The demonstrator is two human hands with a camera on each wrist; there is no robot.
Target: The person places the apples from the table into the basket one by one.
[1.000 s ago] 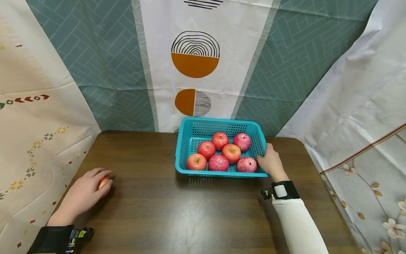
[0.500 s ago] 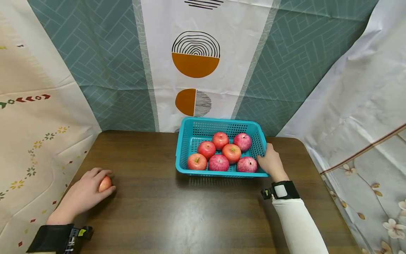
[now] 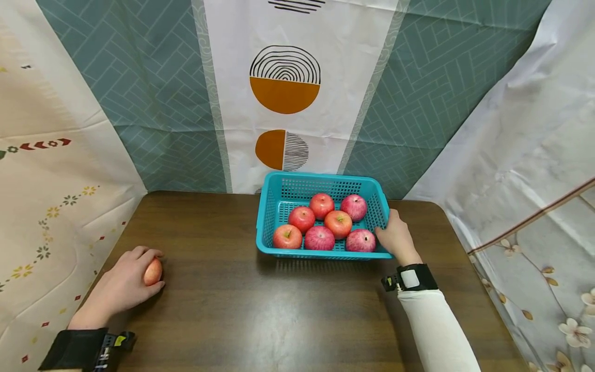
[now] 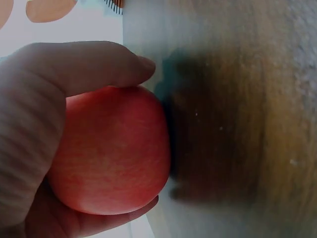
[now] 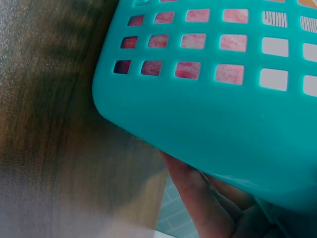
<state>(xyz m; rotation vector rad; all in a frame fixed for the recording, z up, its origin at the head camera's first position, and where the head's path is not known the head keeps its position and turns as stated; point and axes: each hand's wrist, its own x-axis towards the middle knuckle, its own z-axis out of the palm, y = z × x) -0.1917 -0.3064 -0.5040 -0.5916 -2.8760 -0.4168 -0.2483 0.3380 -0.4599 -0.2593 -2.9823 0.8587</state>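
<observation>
At the table's left side my left hand (image 3: 124, 283) grips a red apple (image 3: 153, 272). In the left wrist view the thumb lies along one side of this apple (image 4: 114, 153) and fingers curl round the other, close over the tabletop. A turquoise plastic basket (image 3: 262, 219) with slotted walls stands near the table's back edge. Several red and pink-striped apples (image 3: 338, 224) lie inside it. My right hand (image 3: 397, 238) holds the basket's right rim, thumb over the inner side. From the right wrist view, fingers (image 5: 190, 191) show against the basket's outer side (image 5: 198, 124).
The dark wooden table (image 3: 279, 315) spreads in front of the basket and between the hands. A patterned cloth (image 3: 172, 103) hangs behind it. Pale printed cloths flank the left and right sides.
The left thumb spread away from the apple, then came back against it, and more of the apple now shows. My right hand and the basket have stayed in place.
</observation>
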